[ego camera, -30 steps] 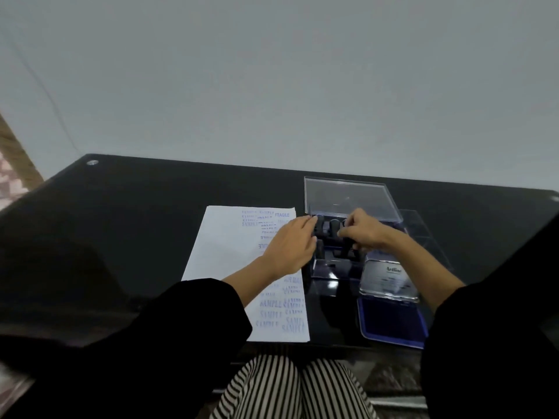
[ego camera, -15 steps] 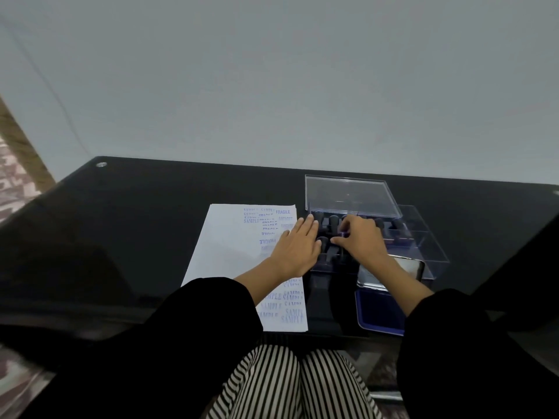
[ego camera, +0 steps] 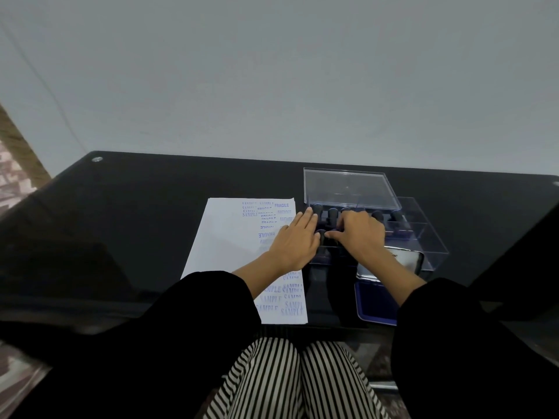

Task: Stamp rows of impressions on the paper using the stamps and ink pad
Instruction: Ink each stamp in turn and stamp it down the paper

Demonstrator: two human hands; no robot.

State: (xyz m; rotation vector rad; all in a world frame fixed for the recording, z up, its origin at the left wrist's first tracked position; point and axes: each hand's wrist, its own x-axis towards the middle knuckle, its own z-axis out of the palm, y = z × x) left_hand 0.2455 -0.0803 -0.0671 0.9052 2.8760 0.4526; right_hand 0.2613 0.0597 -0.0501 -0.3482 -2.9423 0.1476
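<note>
A white paper (ego camera: pixel 225 240) with blue SAMPLE and FRAGILE impressions lies on the black table (ego camera: pixel 136 207). To its right stands a clear stamp box (ego camera: pixel 425 237) holding several black-handled stamps (ego camera: pixel 396 217). My left hand (ego camera: pixel 295 241) lies flat with straight fingers across the paper's right edge, fingertips at the box's left wall. My right hand (ego camera: pixel 360 234) is over the box's left part, thumb and curled fingers pinching a stamp that is mostly hidden. The blue ink pad (ego camera: pixel 373 306) lies open near the front edge, partly under my right forearm.
The box's clear lid (ego camera: pixel 348 189) stands tilted up behind the stamps. The ink pad's silver lid (ego camera: pixel 403 260) lies open next to the box's front wall. A grey wall rises behind the table. My striped trouser legs show below the table's front edge.
My right hand has shifted slightly toward me over the stamps, its forearm now covering more of the ink pad. The left hand has stayed at the paper's edge.
</note>
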